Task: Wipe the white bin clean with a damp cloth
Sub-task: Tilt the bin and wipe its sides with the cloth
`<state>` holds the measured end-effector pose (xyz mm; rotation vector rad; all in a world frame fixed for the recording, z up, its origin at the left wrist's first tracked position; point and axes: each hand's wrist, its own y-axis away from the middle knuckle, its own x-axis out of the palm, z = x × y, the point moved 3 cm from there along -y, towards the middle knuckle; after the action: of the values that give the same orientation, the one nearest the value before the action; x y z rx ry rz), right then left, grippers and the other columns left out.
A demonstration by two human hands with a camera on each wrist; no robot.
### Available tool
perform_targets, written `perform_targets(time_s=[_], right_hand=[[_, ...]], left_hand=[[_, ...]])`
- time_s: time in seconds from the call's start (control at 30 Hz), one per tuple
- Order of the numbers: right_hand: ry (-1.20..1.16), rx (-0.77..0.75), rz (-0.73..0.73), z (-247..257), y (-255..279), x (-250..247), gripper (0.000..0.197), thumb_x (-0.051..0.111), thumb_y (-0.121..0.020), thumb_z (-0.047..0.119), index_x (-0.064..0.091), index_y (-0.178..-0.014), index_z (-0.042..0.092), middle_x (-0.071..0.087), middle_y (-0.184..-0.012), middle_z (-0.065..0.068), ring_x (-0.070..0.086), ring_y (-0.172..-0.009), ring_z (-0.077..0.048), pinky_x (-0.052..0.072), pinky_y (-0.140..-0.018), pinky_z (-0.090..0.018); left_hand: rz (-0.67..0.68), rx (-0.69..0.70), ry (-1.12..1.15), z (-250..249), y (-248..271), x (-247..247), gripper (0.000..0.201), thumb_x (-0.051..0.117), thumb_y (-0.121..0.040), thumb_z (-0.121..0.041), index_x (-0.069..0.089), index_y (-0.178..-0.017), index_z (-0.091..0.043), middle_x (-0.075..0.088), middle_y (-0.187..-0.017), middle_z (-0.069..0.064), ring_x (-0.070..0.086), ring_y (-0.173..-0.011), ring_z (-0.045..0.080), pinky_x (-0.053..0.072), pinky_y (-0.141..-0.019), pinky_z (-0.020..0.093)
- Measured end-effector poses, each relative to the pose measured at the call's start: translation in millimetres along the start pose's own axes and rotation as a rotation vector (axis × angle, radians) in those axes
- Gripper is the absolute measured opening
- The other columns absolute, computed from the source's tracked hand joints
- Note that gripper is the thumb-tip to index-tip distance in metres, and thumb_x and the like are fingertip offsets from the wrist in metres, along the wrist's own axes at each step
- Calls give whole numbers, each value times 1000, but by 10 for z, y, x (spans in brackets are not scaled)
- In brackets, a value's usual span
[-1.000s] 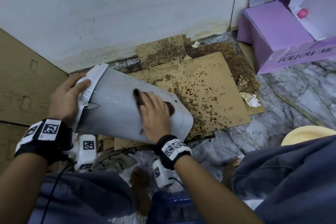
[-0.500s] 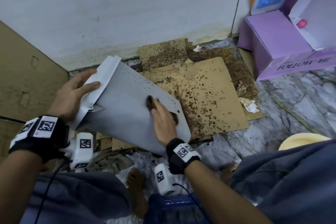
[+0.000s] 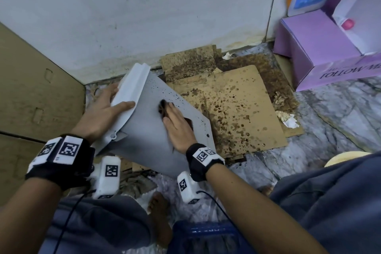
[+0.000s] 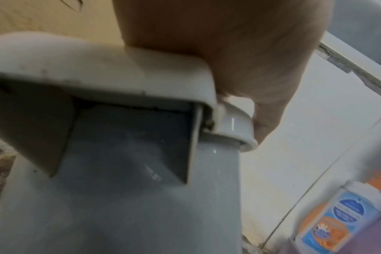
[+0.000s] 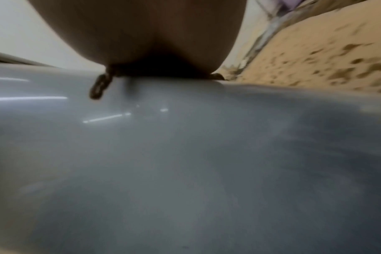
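Note:
The white bin (image 3: 144,136) lies tilted on its side above the floor, its wall speckled with dark spots. My left hand (image 3: 103,109) grips its rim (image 3: 132,86), thumb over the lip and fingers behind. In the left wrist view the rim (image 4: 98,56) sits under my palm (image 4: 239,51). My right hand (image 3: 177,126) lies flat on the bin's side and presses a dark cloth (image 3: 162,107) against it. Most of the cloth is hidden under the palm. A loop of the cloth (image 5: 98,87) pokes out on the bin wall (image 5: 185,163).
Stained cardboard sheets (image 3: 237,113) cover the floor under the bin by the wall. A large cardboard box (image 3: 31,88) stands at left and a purple box (image 3: 321,51) at right. Crumpled paper (image 3: 288,119) lies on the marble floor. My bare foot (image 3: 158,208) is below the bin.
The bin's rim end has swung up toward the wall in my left hand. My right hand has slid the cloth along the bin's side toward the rim.

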<state>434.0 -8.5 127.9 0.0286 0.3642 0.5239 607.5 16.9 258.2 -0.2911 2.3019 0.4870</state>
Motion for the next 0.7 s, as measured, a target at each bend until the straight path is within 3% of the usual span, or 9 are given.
perform_targets(time_s=[0.2,0.33,0.47,0.6,0.7], right_hand=[[-51,254,9,-423,162,-157,49,27,-105,28,18,-152,18,9,-161,-1,7,-148,-15,5,-119,-27],[-167,105,-38,69,141,-90,49,30,-104,26,19,-152,20,9,-161,-3,6,-149,-18,5,-121,-36],[-265,-43,-20,609,-33,-57,50,30,-104,23,17,-152,18,10,-161,-1,2,-148,-15,4,-120,-33],[-242,-62,36,565,-235,-33,51,29,-104,22,15,-153,15,9,-161,-2,2,-149,-16,5,-121,-34],[-161,-62,-6,434,-409,-16,52,30,-104,23,13,-153,16,7,-162,-3,1,-149,-18,4,-121,-36]], left_hand=[[-39,46,-119,-165,-48,60,77,59,-70,-67,48,-140,-36,57,-139,-5,58,-118,24,44,-103,51],[-25,31,-151,-238,-60,82,79,56,-71,-69,45,-142,-37,51,-145,-5,52,-125,24,42,-106,51],[-14,69,-190,-259,-49,94,73,49,-79,-69,44,-143,-34,49,-147,-3,49,-129,24,36,-109,52],[-7,51,-164,-188,-25,40,76,51,-79,-69,41,-146,-35,43,-152,-8,45,-133,21,34,-111,51],[1,72,-199,-137,-16,32,70,53,-85,-63,40,-148,-34,42,-153,-7,43,-134,21,33,-111,50]])
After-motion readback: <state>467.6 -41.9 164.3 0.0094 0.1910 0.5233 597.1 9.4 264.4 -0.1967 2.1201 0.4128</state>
